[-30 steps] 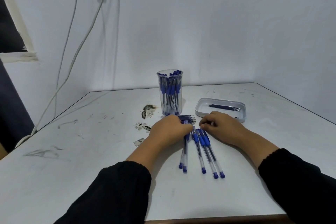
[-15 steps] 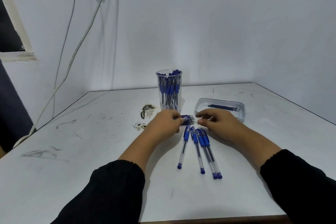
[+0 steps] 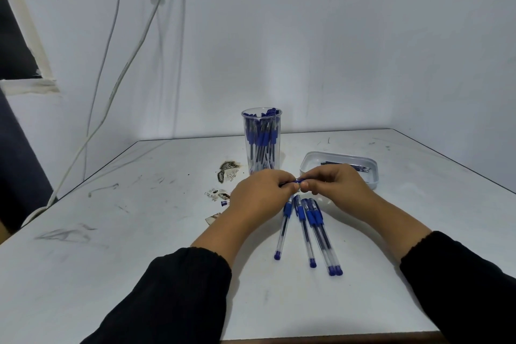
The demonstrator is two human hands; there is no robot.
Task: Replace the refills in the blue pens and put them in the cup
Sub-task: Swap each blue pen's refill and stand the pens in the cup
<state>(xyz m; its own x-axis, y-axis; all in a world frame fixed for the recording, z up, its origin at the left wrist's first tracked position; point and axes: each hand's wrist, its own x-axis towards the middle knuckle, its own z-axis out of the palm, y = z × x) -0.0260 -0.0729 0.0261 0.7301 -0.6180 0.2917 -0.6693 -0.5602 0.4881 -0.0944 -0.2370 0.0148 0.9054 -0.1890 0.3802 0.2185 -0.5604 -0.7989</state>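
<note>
Both hands lifted off the table (image 3: 139,274) since the earlier frame and met just above the pen row. Left hand (image 3: 258,193) and right hand (image 3: 333,183), fingers curled, pinch one blue pen (image 3: 290,182) between them — light, stiff, slick plastic, likely best held at its rubber grip. Four blue pens (image 3: 307,232) lie below; cup (image 3: 261,142) behind, refill tray (image 3: 339,169) right.

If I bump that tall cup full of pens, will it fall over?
Probably, yes. The cup is tall and narrow, so a nudge near its rim could tip it. The many pens standing inside likely weigh it down some, yet they'd spill out. Its clear plastic looks thin and light.
</note>
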